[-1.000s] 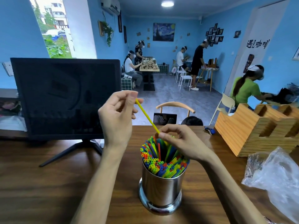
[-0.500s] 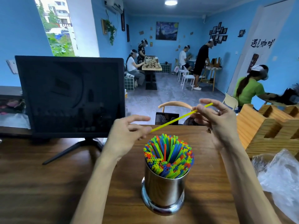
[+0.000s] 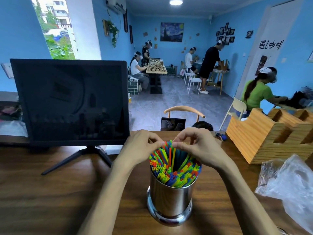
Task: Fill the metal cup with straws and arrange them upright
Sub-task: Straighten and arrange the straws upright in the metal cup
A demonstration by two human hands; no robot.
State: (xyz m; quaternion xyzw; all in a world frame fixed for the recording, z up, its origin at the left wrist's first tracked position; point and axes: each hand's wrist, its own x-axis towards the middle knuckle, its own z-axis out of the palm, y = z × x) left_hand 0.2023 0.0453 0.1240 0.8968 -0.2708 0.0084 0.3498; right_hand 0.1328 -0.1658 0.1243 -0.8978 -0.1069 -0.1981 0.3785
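A shiny metal cup (image 3: 171,200) stands on the wooden table (image 3: 50,200) right in front of me. It is packed with colourful straws (image 3: 172,168) that stand close to upright, the far ones fanning outward. My left hand (image 3: 140,146) and my right hand (image 3: 198,146) meet just above the far side of the bundle. Both have curled fingers, and their thumbs and forefingers pinch the tips of the tallest straws. The hands hide the far rim of the cup.
A dark monitor (image 3: 71,100) on a stand fills the left of the table. A wooden slotted holder (image 3: 271,134) stands at the right, with a crumpled clear plastic bag (image 3: 291,187) in front of it. A chair back (image 3: 184,110) rises behind the table's far edge. Several people work in the room beyond.
The yellow straw that I held stretched between both hands above the cup is no longer held up. Both hands have dropped and closed together onto the straw tips.
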